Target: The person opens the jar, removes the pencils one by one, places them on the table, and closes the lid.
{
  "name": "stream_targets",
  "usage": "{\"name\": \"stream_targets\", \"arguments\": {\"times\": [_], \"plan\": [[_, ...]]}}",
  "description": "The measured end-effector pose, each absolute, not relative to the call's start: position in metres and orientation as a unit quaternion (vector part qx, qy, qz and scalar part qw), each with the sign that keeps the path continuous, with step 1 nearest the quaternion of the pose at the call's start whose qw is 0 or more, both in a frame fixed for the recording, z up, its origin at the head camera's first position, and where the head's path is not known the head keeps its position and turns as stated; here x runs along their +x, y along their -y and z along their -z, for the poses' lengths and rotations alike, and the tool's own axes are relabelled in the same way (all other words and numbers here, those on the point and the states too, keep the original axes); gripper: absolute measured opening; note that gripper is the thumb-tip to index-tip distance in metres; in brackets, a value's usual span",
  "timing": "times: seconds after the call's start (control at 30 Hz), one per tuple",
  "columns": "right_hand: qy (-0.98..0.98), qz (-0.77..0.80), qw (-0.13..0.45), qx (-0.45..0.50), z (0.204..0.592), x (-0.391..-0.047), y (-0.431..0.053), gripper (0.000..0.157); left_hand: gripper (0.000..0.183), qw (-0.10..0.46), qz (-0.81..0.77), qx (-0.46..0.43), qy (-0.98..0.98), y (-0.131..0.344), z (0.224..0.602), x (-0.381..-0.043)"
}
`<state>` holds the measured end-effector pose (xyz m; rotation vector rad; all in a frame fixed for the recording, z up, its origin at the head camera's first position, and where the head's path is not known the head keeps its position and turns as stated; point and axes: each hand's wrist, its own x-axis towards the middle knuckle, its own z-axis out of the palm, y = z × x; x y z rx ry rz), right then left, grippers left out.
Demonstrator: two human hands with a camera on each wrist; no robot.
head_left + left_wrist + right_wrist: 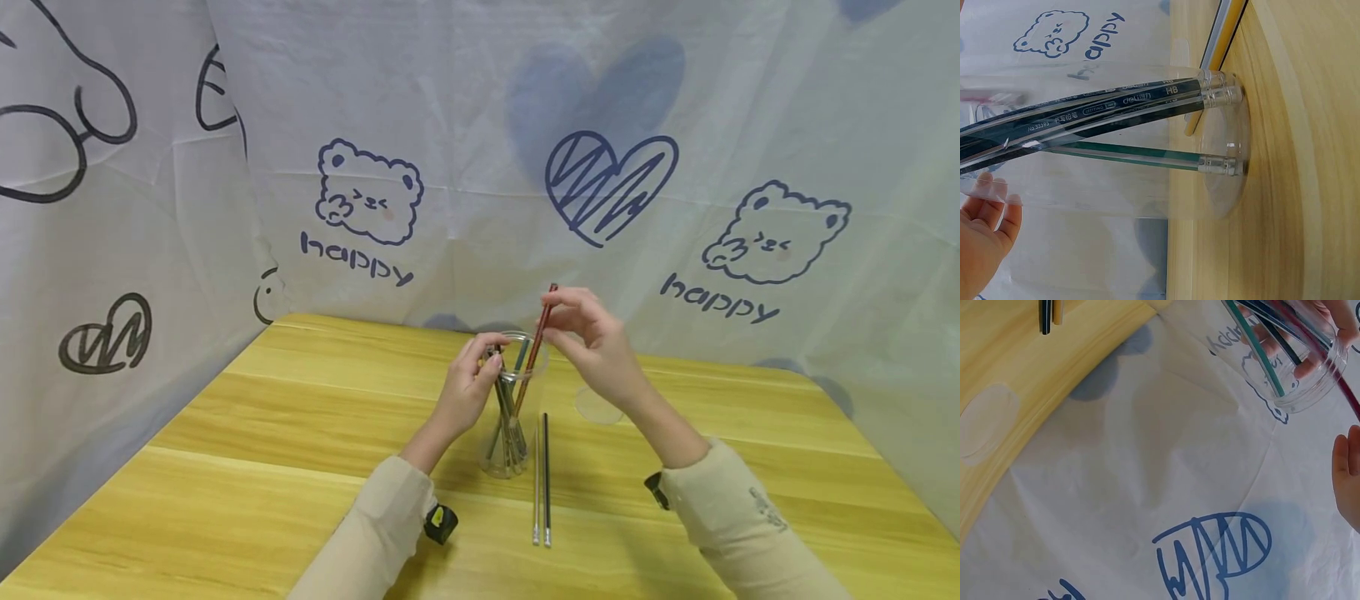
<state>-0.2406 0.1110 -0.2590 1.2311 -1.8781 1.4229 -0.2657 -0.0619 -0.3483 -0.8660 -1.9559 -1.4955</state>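
A clear plastic jar (pixel 1147 203) stands upright on the table and holds several dark pencils (pixel 1141 100), eraser ends down, and a green pencil (pixel 1141 154). My left hand (pixel 467 390) grips the jar near its rim, on the left side. Between the thumb and fingers of my right hand (pixel 603 354) is the upper end of a red pencil (pixel 537 342). It slants down through the jar's mouth, its lower part inside. In the right wrist view the red pencil (pixel 1346 394) crosses the rim beside my right hand's fingertips.
A black pencil (pixel 547 479) and a yellowish one (pixel 536 492) lie side by side on the wooden table (pixel 262 433), right of the jar. A clear round lid (pixel 598 407) lies farther back, below my right wrist. White printed cloth (pixel 465 125) hangs behind the table.
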Motion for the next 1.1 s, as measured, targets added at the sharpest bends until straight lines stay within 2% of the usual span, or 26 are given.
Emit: {"name": "stream_targets", "arguments": {"times": [0.23,0.43,0.67,0.9,1.1], "plan": [[0.673,-0.554,0.237,0.429,0.253,-0.237,-0.111,0.063,0.036,0.266,0.55,-0.322,0.724,0.062,0.347,-0.265],[0.669,-0.563,0.266,0.405,0.25,-0.235,-0.111,0.074,0.036,0.263,0.548,-0.318,0.727,0.062,0.348,-0.265],[0.632,-0.592,0.304,0.397,0.248,-0.236,-0.114,0.076,0.035,0.265,0.55,-0.319,0.725,0.061,0.348,-0.266],[0.552,-0.668,0.318,0.384,0.244,-0.237,-0.115,0.076,0.033,0.266,0.552,-0.323,0.721,0.062,0.348,-0.265],[0.518,-0.704,0.331,0.355,0.244,-0.237,-0.118,0.062,0.035,0.264,0.551,-0.319,0.725,0.061,0.347,-0.265]]}}
